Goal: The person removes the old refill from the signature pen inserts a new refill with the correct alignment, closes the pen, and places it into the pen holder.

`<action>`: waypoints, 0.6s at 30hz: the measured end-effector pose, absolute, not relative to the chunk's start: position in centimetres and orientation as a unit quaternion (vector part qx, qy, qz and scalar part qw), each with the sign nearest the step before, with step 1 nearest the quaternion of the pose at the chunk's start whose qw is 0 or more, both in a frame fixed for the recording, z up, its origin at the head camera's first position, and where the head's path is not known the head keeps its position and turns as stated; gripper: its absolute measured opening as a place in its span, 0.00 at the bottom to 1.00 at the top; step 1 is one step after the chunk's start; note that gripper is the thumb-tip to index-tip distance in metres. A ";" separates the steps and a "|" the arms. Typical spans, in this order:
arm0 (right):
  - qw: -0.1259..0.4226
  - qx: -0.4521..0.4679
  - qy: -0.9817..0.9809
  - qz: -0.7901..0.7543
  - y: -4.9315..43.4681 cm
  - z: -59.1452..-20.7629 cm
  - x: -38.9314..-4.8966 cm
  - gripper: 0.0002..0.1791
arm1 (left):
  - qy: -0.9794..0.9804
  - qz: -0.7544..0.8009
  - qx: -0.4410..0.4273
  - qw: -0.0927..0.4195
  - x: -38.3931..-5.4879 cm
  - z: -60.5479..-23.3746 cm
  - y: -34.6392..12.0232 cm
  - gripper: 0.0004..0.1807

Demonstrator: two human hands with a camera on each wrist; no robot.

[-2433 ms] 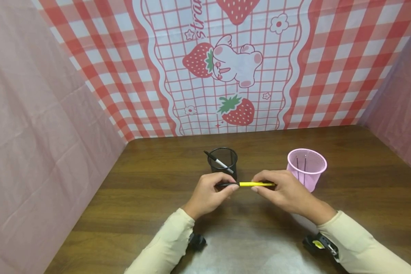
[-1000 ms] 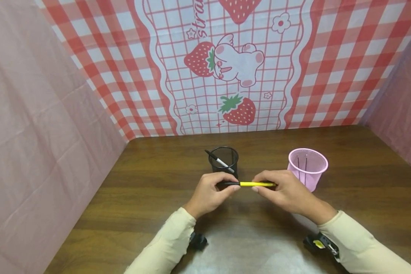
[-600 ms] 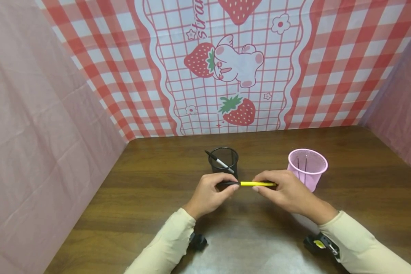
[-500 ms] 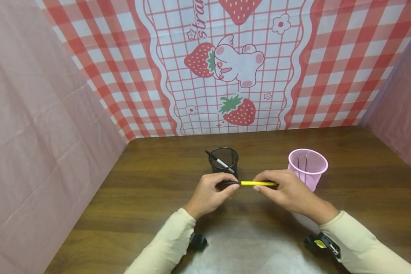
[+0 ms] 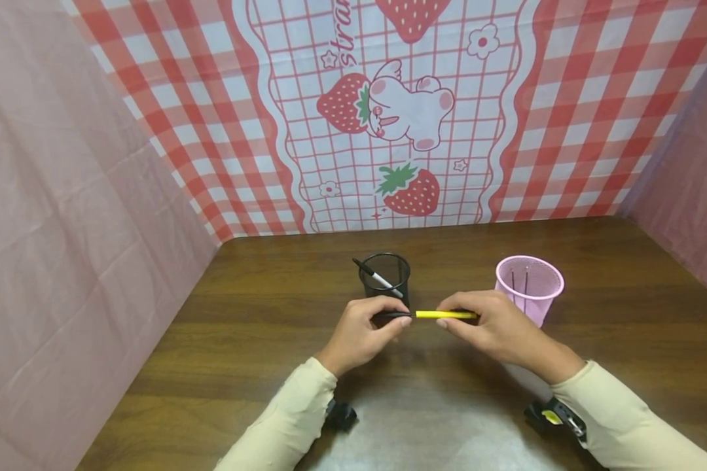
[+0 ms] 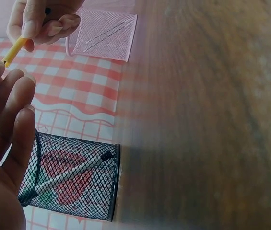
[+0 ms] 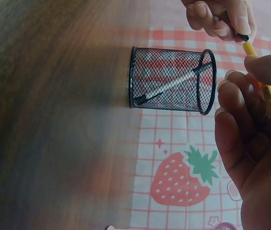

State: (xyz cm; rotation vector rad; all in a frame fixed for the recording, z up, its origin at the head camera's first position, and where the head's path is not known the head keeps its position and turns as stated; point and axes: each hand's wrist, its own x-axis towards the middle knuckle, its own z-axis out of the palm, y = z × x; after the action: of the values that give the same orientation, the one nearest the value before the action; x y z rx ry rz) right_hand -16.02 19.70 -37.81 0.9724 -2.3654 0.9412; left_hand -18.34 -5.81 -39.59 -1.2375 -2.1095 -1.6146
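Observation:
Both hands hold one slim pen level above the table in the head view. My left hand [image 5: 362, 330] pinches its black cap [image 5: 389, 315] between thumb and fingers. With thumb and fingertips, my right hand [image 5: 489, 324] grips the yellow pen [image 5: 429, 314] by its barrel. In the right wrist view, printing and a dark rear end show on the yellow barrel [image 7: 270, 100], and the cap's black end [image 7: 242, 37] sits right at its front. Whether cap and barrel are still joined I cannot tell. The left fingers hide most of the cap.
Behind the left hand stands a black mesh cup [image 5: 404, 294] with a black-and-white marker [image 5: 378, 278] leaning in it. A pink mesh cup [image 5: 548, 294] with two thin dark sticks [image 5: 526, 288] stands behind the right hand. A checked strawberry cloth [image 5: 259, 163] hangs behind the brown table [image 5: 241, 327].
My right hand has edged slightly to the right with the yellow barrel. A short dark stretch now shows between the left fingertips and the yellow. The left hand has hardly moved.

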 end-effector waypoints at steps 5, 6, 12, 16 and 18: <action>0.208 0.348 -0.850 0.335 19.7 -37.7 -16.0 0.11 | -0.711 -0.552 -0.424 0.103 -18.8 -40.4 -5.9 0.06; 0.208 0.348 -0.851 0.334 19.7 -37.7 -16.0 0.11 | -0.710 -0.551 -0.426 0.105 -18.8 -40.3 -5.9 0.06; 0.215 0.351 -0.851 0.326 19.7 -37.4 -15.9 0.11 | -0.707 -0.547 -0.433 0.114 -17.3 -38.0 -5.9 0.06; 0.216 0.351 -0.852 0.324 19.8 -37.3 -15.9 0.11 | -0.703 -0.550 -0.435 0.116 -16.9 -37.3 -5.9 0.06; 0.218 0.352 -0.851 0.324 19.8 -37.4 -15.9 0.11 | -0.704 -0.551 -0.433 0.116 -16.9 -37.4 -5.9 0.06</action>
State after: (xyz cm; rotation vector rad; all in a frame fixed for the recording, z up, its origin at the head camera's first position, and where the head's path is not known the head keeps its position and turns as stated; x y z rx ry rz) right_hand -15.89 19.81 -37.35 0.9739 -2.3559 0.8969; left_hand -16.94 -5.89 -37.40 -1.2687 -2.0613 -1.6151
